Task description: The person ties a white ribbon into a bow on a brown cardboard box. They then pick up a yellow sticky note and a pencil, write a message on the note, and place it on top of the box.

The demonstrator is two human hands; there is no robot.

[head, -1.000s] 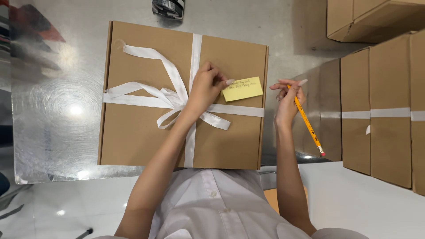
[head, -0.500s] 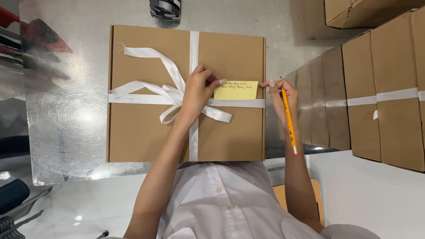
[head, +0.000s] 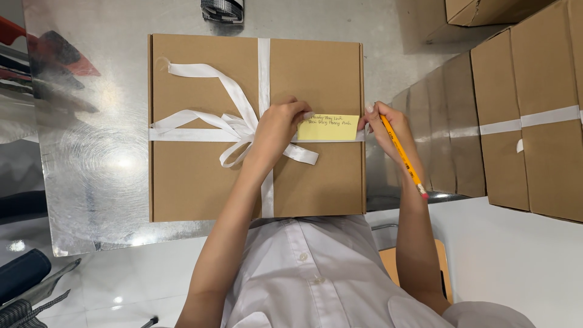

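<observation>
A flat brown cardboard box (head: 194, 176) lies on a shiny metal table (head: 91, 158), tied crosswise with a white ribbon (head: 206, 124) knotted in a bow near the middle. A yellow sticky note (head: 328, 127) with handwriting lies on the ribbon's right stretch. My left hand (head: 276, 130) rests on the box just right of the bow, its fingertips pressing the note's left end. My right hand (head: 388, 124) is at the box's right edge, touching the note's right end while gripping a yellow pencil (head: 402, 157) that points back toward me.
Several more brown boxes with white ribbon (head: 528, 127) stand in a row to the right. A dark object (head: 222, 8) sits at the table's far edge. Red-handled tools (head: 36, 54) lie far left. A white floor and dark bag (head: 21, 276) show below.
The sticky note has gone from tilted above the ribbon to lying flat along it. My right hand has moved in from the right to the box edge; my left hand shifted slightly right onto the note.
</observation>
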